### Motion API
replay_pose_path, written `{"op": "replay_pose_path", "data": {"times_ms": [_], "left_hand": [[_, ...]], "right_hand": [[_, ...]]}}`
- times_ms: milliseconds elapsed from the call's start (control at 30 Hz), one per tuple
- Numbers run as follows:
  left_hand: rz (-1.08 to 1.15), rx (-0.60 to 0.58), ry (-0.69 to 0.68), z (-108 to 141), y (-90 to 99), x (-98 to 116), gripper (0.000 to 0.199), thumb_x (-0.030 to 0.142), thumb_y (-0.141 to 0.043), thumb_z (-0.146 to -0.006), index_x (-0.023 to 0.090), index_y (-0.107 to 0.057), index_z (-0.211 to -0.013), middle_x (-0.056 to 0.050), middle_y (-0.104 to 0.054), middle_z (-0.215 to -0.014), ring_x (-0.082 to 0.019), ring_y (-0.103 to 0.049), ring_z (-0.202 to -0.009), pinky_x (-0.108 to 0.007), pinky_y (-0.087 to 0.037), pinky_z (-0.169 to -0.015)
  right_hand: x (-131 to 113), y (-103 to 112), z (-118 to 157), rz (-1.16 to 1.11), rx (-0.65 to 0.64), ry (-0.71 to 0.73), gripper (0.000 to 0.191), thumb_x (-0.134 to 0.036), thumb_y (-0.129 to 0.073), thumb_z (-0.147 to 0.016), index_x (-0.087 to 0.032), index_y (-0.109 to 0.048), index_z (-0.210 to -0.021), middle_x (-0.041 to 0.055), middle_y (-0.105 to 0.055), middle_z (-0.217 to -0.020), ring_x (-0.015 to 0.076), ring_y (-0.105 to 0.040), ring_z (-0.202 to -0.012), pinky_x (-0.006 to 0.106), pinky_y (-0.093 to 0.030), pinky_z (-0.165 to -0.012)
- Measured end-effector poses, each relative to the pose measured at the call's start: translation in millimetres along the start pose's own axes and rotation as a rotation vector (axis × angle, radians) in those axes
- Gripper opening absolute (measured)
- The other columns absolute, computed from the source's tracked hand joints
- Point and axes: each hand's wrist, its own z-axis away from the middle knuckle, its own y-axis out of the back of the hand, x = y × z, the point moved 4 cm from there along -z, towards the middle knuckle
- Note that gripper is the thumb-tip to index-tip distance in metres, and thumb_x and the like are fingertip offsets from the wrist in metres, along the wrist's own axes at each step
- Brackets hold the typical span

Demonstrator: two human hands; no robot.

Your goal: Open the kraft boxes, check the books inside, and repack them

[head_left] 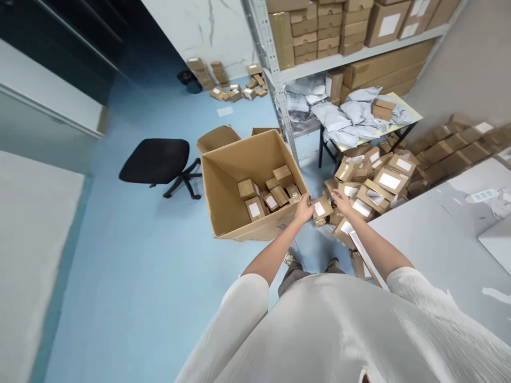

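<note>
A large open carton (pixel 223 210) stands on the floor in front of me, with several small brown boxes (pixel 255 208) inside. My left hand (pixel 304 208) is at the carton's right front corner, touching or very near the left edge of a small labelled box (pixel 321 207). That box lies between my two hands, outside the carton. My right hand (pixel 341 202) is at the box's right side, over the edge of a heap of brown boxes (pixel 391 180). The fingertips of both hands are too small to make out clearly.
A black chair (pixel 155 160) stands left of the carton. Behind are a metal shelf (pixel 319 66) with boxes and a small table (pixel 415 114) bearing grey parcels. A white table (pixel 447 234) is at the right, near my right arm.
</note>
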Motion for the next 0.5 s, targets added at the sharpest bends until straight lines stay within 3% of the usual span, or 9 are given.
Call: {"op": "replay_pose_path", "data": {"times_ms": [133, 300, 400, 500], "left_hand": [[0.011, 0.034, 0.041, -5.3, 56.6, -28.1, 0.069, 0.013, -0.07, -0.084, 0.023, -0.063, -0.152, -0.014, -0.057, -0.163, -0.031, -0.047, -0.159, -0.047, -0.032, -0.137], [0.015, 0.018, 0.089, -18.0, 131.8, -69.9, 0.068, 0.011, -0.068, -0.084, 0.023, -0.064, -0.15, -0.014, -0.06, -0.159, -0.032, -0.051, -0.156, -0.049, -0.034, -0.136], [-0.007, 0.012, 0.119, -26.8, 171.3, -91.9, 0.066, 0.011, -0.067, -0.085, 0.02, -0.063, -0.151, -0.016, -0.061, -0.158, -0.032, -0.052, -0.155, -0.05, -0.033, -0.137], [0.0, 0.027, 0.147, -34.3, 199.4, -110.2, 0.065, 0.012, -0.066, -0.086, 0.019, -0.064, -0.15, -0.016, -0.061, -0.158, -0.032, -0.053, -0.154, -0.049, -0.034, -0.136]], "right_hand": [[-18.8, -63.5, -9.2, 0.025, -0.036, -0.057, 0.07, -0.075, -0.069, -0.085, -0.025, -0.075, -0.134, 0.0126, -0.072, -0.144, 0.0311, -0.068, -0.131, 0.054, -0.056, -0.114], [-39.4, -137.7, -12.6, 0.051, -0.057, -0.05, 0.069, -0.071, -0.068, -0.087, -0.023, -0.076, -0.135, 0.0139, -0.072, -0.144, 0.0308, -0.069, -0.131, 0.052, -0.054, -0.118], [-49.7, -173.8, -14.4, 0.066, -0.082, -0.073, 0.065, -0.07, -0.068, -0.089, -0.027, -0.075, -0.137, 0.0118, -0.07, -0.147, 0.0288, -0.067, -0.134, 0.052, -0.054, -0.118], [-57.5, -201.9, -17.7, 0.075, -0.112, -0.092, 0.06, -0.068, -0.07, -0.09, -0.028, -0.076, -0.135, 0.0101, -0.071, -0.148, 0.0287, -0.066, -0.136, 0.052, -0.055, -0.117]]}}
